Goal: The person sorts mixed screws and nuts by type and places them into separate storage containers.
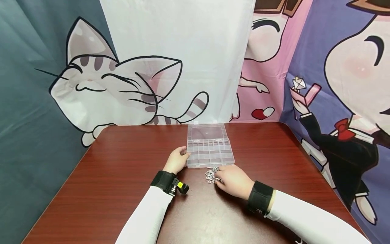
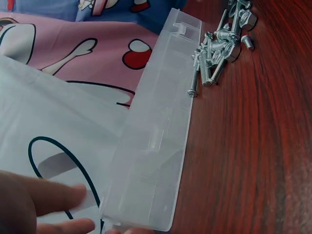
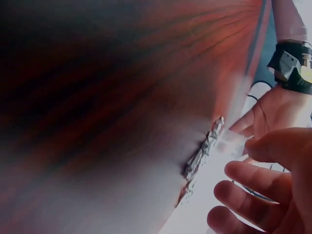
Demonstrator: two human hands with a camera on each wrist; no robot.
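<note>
A clear plastic compartment box (image 1: 210, 165) lies on the table with its lid (image 1: 207, 133) folded back. At its left side rests my left hand (image 1: 176, 161), the fingertips right at the box's end wall. Just in front of the box is a small heap of silvery screws and nuts (image 1: 211, 175); in the left wrist view the bolts (image 2: 214, 53) lie close along the front wall. My right hand (image 1: 234, 180) reaches over the heap's right side, hiding part of it. Its fingers (image 3: 258, 180) are spread and loosely bent in the right wrist view, with nothing visible between them.
The reddish-brown wooden table (image 1: 128, 156) extends to both sides of the box. Behind it hangs a printed cloth (image 1: 182, 40) with cartoon figures, meeting the back edge. Black bands (image 1: 260, 197) circle both wrists, the left one carrying a small camera (image 1: 182, 187).
</note>
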